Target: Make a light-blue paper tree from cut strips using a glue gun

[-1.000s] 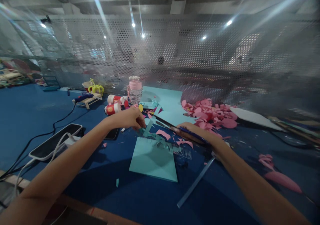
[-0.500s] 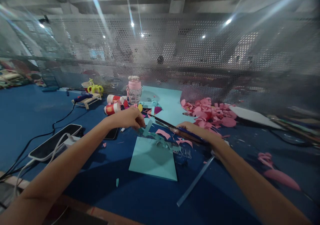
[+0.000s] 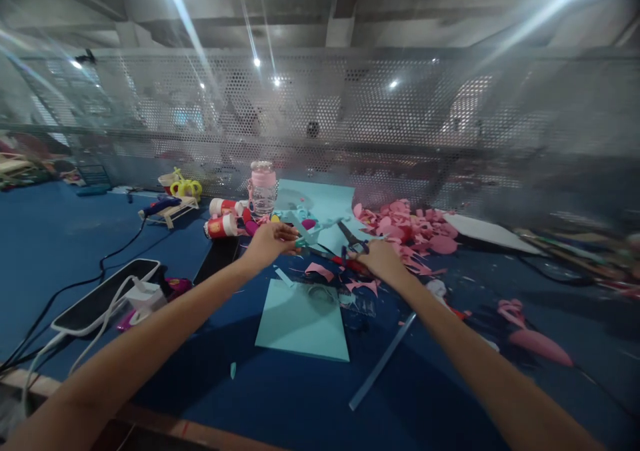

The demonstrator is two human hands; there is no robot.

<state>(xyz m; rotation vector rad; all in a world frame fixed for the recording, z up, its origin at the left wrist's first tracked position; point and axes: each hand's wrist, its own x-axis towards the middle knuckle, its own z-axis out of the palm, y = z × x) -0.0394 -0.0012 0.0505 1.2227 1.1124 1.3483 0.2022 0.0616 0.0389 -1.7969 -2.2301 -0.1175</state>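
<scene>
A teal paper strip [image 3: 300, 232] is pinched in the left hand [image 3: 267, 241], its long axis angled up and right toward the scissors [image 3: 350, 245]. The scissors are gripped in the right hand [image 3: 381, 259], just right of the strip.

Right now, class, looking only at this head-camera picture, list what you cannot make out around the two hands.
1. Head view: the left hand pinches a teal paper strip; motion blur hides its shape.
2. The right hand covers the handles of the scissors, so its grip is unclear.
3. The glue bottles: labels too small and blurred to read.
4. Behind the perforated screen, everything is hazy.
</scene>
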